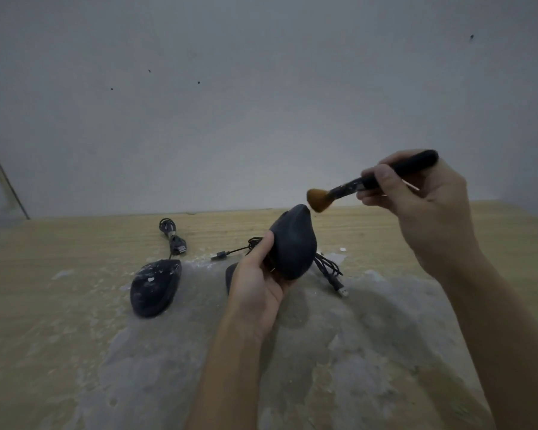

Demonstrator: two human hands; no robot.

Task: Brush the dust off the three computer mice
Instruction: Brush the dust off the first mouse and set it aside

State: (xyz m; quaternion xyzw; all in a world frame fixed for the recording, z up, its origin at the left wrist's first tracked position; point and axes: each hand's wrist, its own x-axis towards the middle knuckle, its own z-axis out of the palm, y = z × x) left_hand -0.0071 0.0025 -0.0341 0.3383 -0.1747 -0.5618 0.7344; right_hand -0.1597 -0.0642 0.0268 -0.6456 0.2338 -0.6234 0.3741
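Note:
My left hand (pixel 255 287) holds a black computer mouse (pixel 294 243) tilted up above the table, nose pointing away. My right hand (pixel 416 193) grips a black-handled brush (pixel 398 173); its brown bristles (pixel 319 200) touch or hover just at the mouse's front tip. A second black mouse (pixel 154 288), speckled with white dust, lies on the table to the left. A third dark mouse (pixel 230 274) shows only as a sliver behind my left hand.
The wooden table (pixel 44 274) carries a wide patch of white dust (pixel 354 336) under my arms. Coiled cables with USB plugs lie behind the mice (pixel 173 240) and to the right (pixel 331 271). A grey wall (pixel 261 88) rises behind the table.

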